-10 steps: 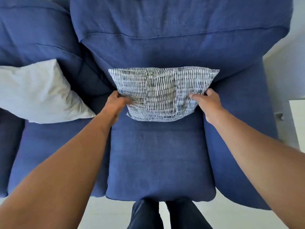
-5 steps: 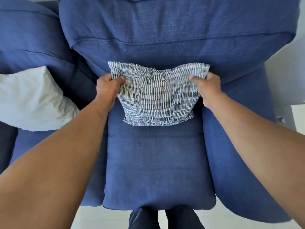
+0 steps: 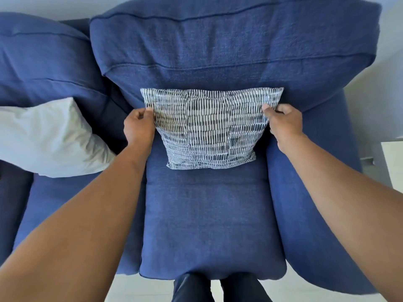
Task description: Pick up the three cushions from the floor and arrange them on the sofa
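Observation:
A patterned blue-and-white cushion (image 3: 209,129) stands on the blue sofa's right seat (image 3: 209,219), leaning against the back cushion (image 3: 229,46). My left hand (image 3: 138,127) pinches its left edge near the top corner. My right hand (image 3: 283,123) grips its right edge just below the top right corner. A plain white cushion (image 3: 48,138) lies on the sofa seat to the left, partly cut off by the frame's edge. No third cushion is in view.
The sofa's padded right armrest (image 3: 311,203) runs down the right side. A pale floor (image 3: 141,288) shows at the bottom, with my dark trouser legs (image 3: 218,288). A white piece of furniture (image 3: 392,162) stands at the far right.
Both hands slid up from the cushion's lower sides to its upper corners. The bunched top edge has been pulled out flat and wide. The view has dropped, showing more of the sofa's back.

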Tool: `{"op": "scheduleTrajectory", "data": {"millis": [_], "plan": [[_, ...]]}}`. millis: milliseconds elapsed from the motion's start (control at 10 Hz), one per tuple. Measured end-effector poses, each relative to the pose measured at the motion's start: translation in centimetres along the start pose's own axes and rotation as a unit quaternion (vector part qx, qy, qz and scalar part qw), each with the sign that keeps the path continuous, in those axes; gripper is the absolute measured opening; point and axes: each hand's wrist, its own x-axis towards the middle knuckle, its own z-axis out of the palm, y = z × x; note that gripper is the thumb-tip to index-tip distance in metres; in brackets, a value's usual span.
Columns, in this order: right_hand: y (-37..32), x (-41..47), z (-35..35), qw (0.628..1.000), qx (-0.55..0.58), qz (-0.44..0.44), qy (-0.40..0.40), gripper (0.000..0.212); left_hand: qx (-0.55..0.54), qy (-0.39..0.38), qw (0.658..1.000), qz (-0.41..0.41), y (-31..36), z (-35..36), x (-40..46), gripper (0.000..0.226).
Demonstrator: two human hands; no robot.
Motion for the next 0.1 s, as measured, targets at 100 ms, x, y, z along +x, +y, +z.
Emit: {"op": "scheduleTrajectory", "data": {"millis": [100], "plan": [[0.86,-2.82,-1.88,1.000,-0.021,0.010,0.010,0.038,0.043,0.001,0.999,-0.004,-2.68,-2.29,-3.93,0.013]]}}
